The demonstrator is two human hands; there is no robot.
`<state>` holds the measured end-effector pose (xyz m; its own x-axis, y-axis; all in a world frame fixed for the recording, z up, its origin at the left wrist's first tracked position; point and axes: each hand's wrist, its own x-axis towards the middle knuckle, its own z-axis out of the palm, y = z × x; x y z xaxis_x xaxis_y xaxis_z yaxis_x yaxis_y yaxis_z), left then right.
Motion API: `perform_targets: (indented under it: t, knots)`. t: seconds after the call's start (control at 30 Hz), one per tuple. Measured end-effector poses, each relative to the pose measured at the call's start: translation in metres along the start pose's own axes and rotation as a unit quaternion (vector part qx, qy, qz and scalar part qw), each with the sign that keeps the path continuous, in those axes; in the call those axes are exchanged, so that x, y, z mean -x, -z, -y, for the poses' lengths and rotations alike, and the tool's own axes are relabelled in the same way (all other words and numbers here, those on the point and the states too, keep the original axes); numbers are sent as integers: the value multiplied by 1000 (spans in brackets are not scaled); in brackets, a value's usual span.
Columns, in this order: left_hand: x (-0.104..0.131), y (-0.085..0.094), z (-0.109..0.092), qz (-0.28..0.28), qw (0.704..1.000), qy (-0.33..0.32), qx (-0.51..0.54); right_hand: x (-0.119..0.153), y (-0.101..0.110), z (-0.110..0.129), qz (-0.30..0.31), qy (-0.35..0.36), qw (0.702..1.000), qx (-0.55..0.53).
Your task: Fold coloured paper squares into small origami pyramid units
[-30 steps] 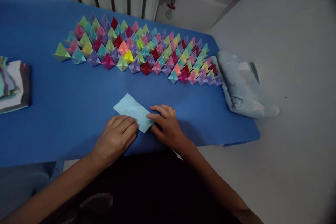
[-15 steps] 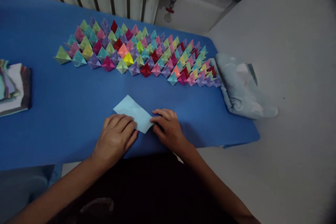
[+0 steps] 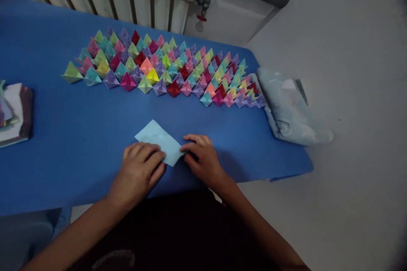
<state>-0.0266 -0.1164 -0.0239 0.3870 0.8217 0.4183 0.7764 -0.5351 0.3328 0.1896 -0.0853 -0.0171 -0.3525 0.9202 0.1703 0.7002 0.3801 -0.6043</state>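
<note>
A light blue sheet of origami paper (image 3: pixel 163 137) lies slantwise near the front of the blue table. My left hand (image 3: pixel 138 169) is closed at its near edge, fingertips curled over the paper and pressed together. At the sheet's right corner, my right hand (image 3: pixel 202 156) pinches the paper between thumb and fingers. My fingers hide part of the near edge. Beyond the sheet stand many folded paper boats (image 3: pixel 160 87) in close rows, in green, pink, purple, blue, red and yellow.
A pile of coloured paper (image 3: pixel 6 112) on a book-like stack sits at the left edge. On the right lies a folded grey-blue cloth (image 3: pixel 286 106). A white radiator (image 3: pixel 140 2) and a pipe with a red-handled valve (image 3: pixel 202 17) are behind the table (image 3: pixel 79 152).
The whole view has shifted slightly, so things appear a little lower and further left. Both hands keep their places on the paper.
</note>
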Motion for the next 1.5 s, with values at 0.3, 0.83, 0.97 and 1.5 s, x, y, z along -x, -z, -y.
perform_targets:
  t: [0.3, 0.83, 0.97, 1.5]
  knots:
    - [4, -1, 0, -21, 1000, -14, -16, 12, 4, 0, -26, -3, 1000, 7]
    - [-5, 4, 1, 24, 998, 55, 26, 12, 2, 1, -49, -19, 999, 2]
    - [-9, 3, 1, 40, 993, 104, 30, 10, 2, 4, -45, -40, 998, -1]
    - [-17, -4, 5, 32, 994, 76, -67, 6, -3, 10, -59, -63, 996, 31]
